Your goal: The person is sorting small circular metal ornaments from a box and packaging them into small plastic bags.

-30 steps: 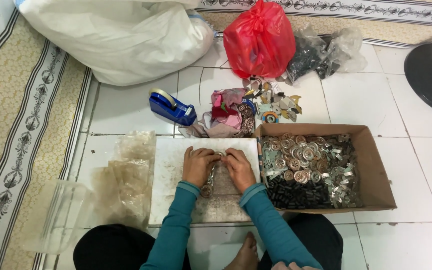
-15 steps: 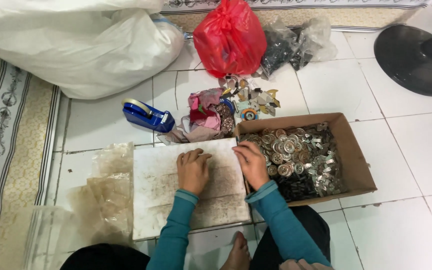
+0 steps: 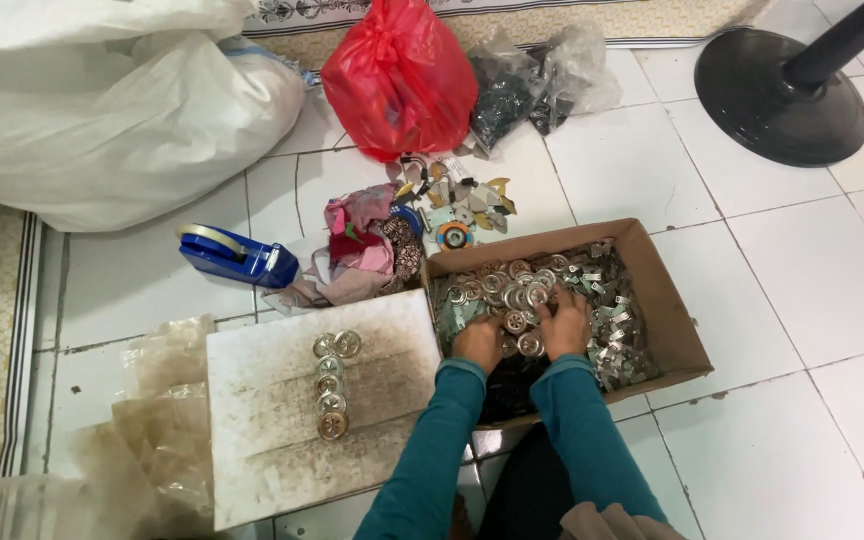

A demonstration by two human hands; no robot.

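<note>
A: Obs. 1, head view: both hands sit inside the cardboard box (image 3: 667, 300) at centre right of the frame; left hand (image 3: 479, 342) at the box's lower left part, right hand (image 3: 564, 322) just beside it, both palm-down on the heap of round metal discs (image 3: 507, 290).

B: Grip state?

A: Right hand's fingers are curled into the heap, touching discs; whether any disc is pinched I cannot tell; fingertips are buried. Left hand is loosely bent, resting on discs; nothing visibly lifted; closure also unclear.

B: And the discs already out of the box?

A: A short column of discs (image 3: 332, 385) lies on the stained white board (image 3: 272, 450) at lower centre-left; two side by side at the top, the rest in single file below, touching or nearly so; well apart from both hands.

B: Step in hand, by judgement?

A: Gathering from the box; the picking phase, not the laying-out phase; the column on the board reads as finished pieces set down.

B: Next move calls for?

A: Separating round discs from the small flat metal clips (image 3: 617, 330) mixed in at the box's right side; a clean pinch, then a carry leftward over the box wall to the board.

B: Surroundings?

A: Blue tape dispenser (image 3: 235, 257) at left centre; red plastic bag (image 3: 399, 75) at top centre; white sack (image 3: 102, 100) upper left; crumpled clear plastic bags (image 3: 152, 420) lower left; tiled floor (image 3: 802, 300).
</note>
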